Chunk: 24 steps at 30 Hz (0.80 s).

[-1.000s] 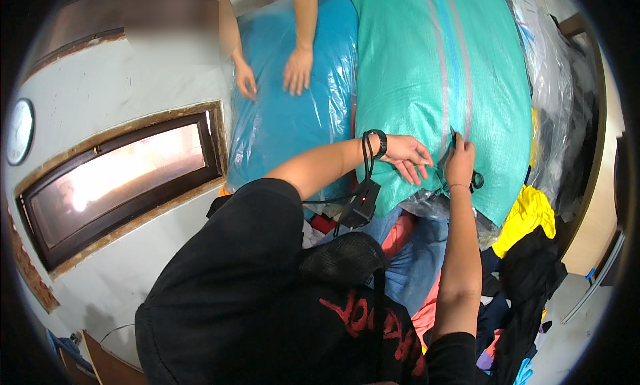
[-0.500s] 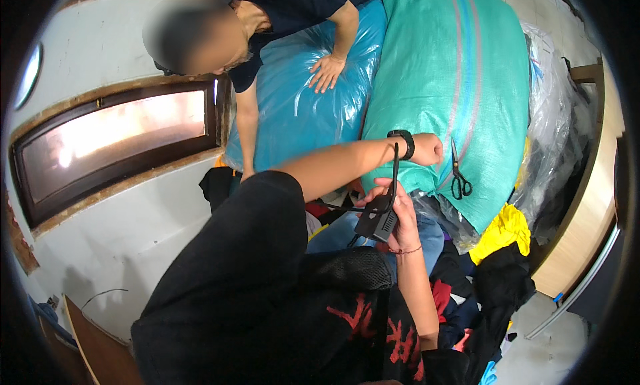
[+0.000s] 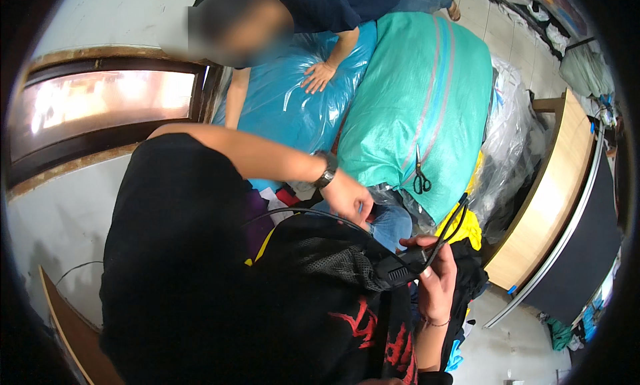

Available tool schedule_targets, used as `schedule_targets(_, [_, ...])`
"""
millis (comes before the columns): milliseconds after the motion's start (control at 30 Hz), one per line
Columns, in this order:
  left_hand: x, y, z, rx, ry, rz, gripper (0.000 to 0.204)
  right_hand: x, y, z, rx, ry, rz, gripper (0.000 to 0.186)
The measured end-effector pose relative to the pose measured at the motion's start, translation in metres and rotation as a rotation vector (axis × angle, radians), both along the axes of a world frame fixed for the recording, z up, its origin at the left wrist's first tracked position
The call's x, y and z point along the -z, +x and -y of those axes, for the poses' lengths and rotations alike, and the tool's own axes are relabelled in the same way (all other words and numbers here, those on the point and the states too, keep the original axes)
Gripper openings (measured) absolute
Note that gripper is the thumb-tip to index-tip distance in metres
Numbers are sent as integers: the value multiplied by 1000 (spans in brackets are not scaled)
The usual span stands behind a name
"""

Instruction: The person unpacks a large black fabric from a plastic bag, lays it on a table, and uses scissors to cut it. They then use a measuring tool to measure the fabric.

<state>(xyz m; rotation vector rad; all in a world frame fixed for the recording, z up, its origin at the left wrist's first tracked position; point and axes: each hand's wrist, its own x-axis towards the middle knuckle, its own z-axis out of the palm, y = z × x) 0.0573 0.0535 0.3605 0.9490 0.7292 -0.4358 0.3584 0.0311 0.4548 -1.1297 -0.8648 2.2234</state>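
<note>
My left hand (image 3: 349, 197), with a dark watch at its wrist, hovers over the blue denim cloth (image 3: 390, 227) in front of me. Its fingers are curled and nothing shows in them. My right hand (image 3: 440, 288) grips a small black vented box (image 3: 400, 270) with a black cable looping from it, close to my chest. Black-handled scissors (image 3: 421, 181) lie on the large green woven sack (image 3: 417, 98), ahead of my hands.
Across from me a person in dark clothing rests a hand (image 3: 320, 77) on a blue plastic-wrapped bundle (image 3: 280, 115). Yellow cloth (image 3: 467, 226) and dark clothes lie below the sack. Clear plastic wrapping (image 3: 510, 145) and a wooden panel (image 3: 540, 205) stand right; a window (image 3: 110, 102) is left.
My left hand has come down and left, off the green sack's edge. My right hand has moved right and lower with the black box. The view has shifted, and the co-worker leans lower.
</note>
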Motion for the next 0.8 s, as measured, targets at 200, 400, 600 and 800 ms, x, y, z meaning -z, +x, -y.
schedule_targets(200, [-53,-4,33,-303,-45,336,31,-37,4,9,-72,82,115,45])
schedule_targets(400, [-64,-9,32,-427,34,518,30,-62,-9,6,-25,191,393,34])
schedule_targets(600, [-64,-13,26,-267,94,532,25,-81,-34,3,57,226,272,33])
schedule_targets(800, [-75,-27,29,-393,116,514,21,-91,-44,10,41,210,254,30])
